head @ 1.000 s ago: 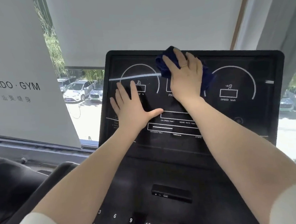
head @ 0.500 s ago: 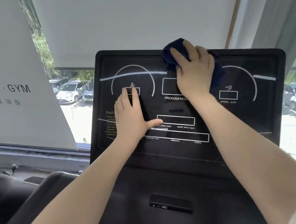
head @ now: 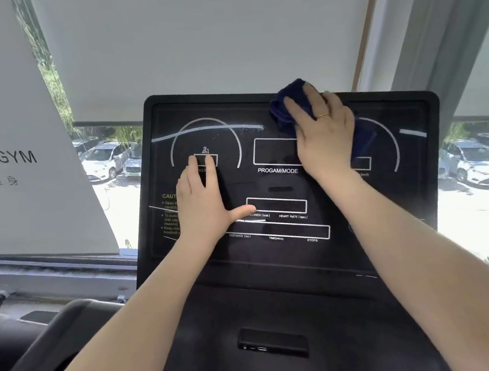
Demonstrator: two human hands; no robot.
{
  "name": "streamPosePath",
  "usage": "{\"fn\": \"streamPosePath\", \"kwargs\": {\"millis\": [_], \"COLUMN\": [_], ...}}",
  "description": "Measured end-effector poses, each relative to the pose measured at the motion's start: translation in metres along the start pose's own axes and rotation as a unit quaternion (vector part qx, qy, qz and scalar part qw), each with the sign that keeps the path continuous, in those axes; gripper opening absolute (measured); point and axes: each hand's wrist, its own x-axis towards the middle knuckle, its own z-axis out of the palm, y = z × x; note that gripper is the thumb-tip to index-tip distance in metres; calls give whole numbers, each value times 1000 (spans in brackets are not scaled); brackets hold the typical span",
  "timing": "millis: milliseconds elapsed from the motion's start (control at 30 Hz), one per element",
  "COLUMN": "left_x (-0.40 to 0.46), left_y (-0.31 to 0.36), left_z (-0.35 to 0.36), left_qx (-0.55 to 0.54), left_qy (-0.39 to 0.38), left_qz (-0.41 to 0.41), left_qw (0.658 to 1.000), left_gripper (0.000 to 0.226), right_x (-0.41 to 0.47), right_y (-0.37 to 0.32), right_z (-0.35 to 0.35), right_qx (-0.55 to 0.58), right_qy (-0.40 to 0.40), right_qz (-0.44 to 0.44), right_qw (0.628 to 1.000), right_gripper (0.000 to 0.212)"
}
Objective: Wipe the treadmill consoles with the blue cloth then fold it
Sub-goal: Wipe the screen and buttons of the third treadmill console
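Observation:
A black treadmill console (head: 281, 188) with white dial outlines and display boxes stands upright in front of me. The dark blue cloth (head: 285, 110) lies bunched against the console's top edge, right of centre. My right hand (head: 322, 139) presses flat on the cloth with straight fingers; a ring shows on one finger. Part of the cloth sticks out at the right of that hand. My left hand (head: 202, 200) rests flat on the left side of the console, fingers together, thumb spread toward the middle display box.
White roller blinds (head: 198, 43) hang behind the console, with a window and parked cars (head: 105, 160) below them. A white banner reading GYM (head: 18, 157) hangs at the left. A small black slot (head: 273, 345) sits on the lower console. A dark handrail (head: 60, 343) curves at lower left.
My right hand has slid the cloth up and to the right along the console's top edge. The left hand has shifted slightly with fingers drawn closer together. The view has moved a little.

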Motion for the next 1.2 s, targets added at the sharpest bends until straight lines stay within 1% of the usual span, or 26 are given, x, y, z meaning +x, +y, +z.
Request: {"fn": "streamPosePath", "kwargs": {"millis": [33, 67, 167, 233, 267, 300, 333, 400, 467, 533, 567, 600, 667, 700, 733, 767, 833, 900, 933, 1000, 1033, 1067, 1100, 1133, 1167, 1200], "left_x": [0, -1, -4, -4, -4, -4, -3, -3, -3, -4, -4, -4, -4, -4, -5, -6, -11, -16, -18, -22, -24, -26, -28, -30, -31, -31], "left_y": [0, 0, -1, -1, 0, 1, 1, 1, 1, 2, 2, 3, 5, 6, 8, 10, 14, 19, 21, 25, 27, 30, 34, 38, 42, 47], "left_z": [0, 0, 1, 1, 1, 0, 0, -1, -2, -3, -3, -3, -2, -2, -2, -2, -2, -2, -2, 0, 2, 4, 5, 7, 8, 8], "left_qx": [2, 5, 9, 3, 3, 5, 9, 12, 11, 6, 3, 0, -7, -12, -17, -18, -13, -21, -31, -54, -63, -70, -71, -68, -61, -52], "left_qy": [1, 3, 19, 23, 18, 11, 6, 4, 0, 0, 2, 1, -6, -10, -12, -12, 4, 16, 14, 9, 10, 11, 9, 9, 11, 16], "left_qz": [-1, -1, 8, 11, 9, 5, 1, -3, -3, -4, -5, -6, -10, -12, -14, -13, 3, 29, 39, 51, 57, 64, 72, 84, 99, 115], "left_qw": [1000, 1000, 1000, 1000, 1000, 1000, 1000, 1000, 1000, 1000, 1000, 1000, 1000, 1000, 1000, 1000, 1000, 999, 999, 997, 996, 995, 995, 994, 993, 992], "left_gripper": [120, 120, 118, 116, 116, 117, 118, 118, 118, 117, 117, 117, 118, 119, 119, 118, 114, 110, 107, 103, 101, 100, 100, 101, 102, 102], "right_x": [-10, -26, -77, -76, -67, -56, -44, -22, -14, -24, -37, -53, -80, -81, -71, -59, -33, -18, -14, -18, -25, -36, -51, -69, -83, -89], "right_y": [-7, -15, -28, -17, -9, -3, 5, 19, 28, 21, 15, 10, 8, 15, 24, 33, 47, 55, 55, 49, 45, 41, 39, 39, 44, 52], "right_z": [2, 4, 0, -7, -8, -9, -9, -14, -17, -18, -17, -14, -14, -15, -18, -20, -22, -23, -22, -21, -21, -20, -19, -19, -22, -26], "right_qx": [-1, -7, -19, -21, -23, -25, -23, -16, -7, 4, -2, -12, -22, -22, -16, -13, -18, -13, -9, 2, 8, 5, -8, -23, -33, -37], "right_qy": [4, -2, -61, -96, -104, -101, -87, -72, -80, -61, -42, -31, -48, -62, -68, -64, -55, -51, -39, -23, -15, -7, -6, -11, -21, -32], "right_qz": [-6, -34, -176, -239, -244, -225, -186, -73, 18, 54, 33, -18, -151, -193, -201, -174, -59, 52, 86, 121, 117, 87, 32, -41, -112, -162], "right_qw": [1000, 999, 982, 966, 964, 969, 978, 995, 997, 997, 999, 999, 987, 979, 977, 983, 997, 997, 995, 992, 993, 996, 999, 999, 993, 986], "right_gripper": [44, 46, 56, 54, 51, 48, 46, 44, 45, 47, 47, 48, 51, 51, 49, 47, 45, 45, 46, 46, 46, 46, 47, 47, 47, 47]}}
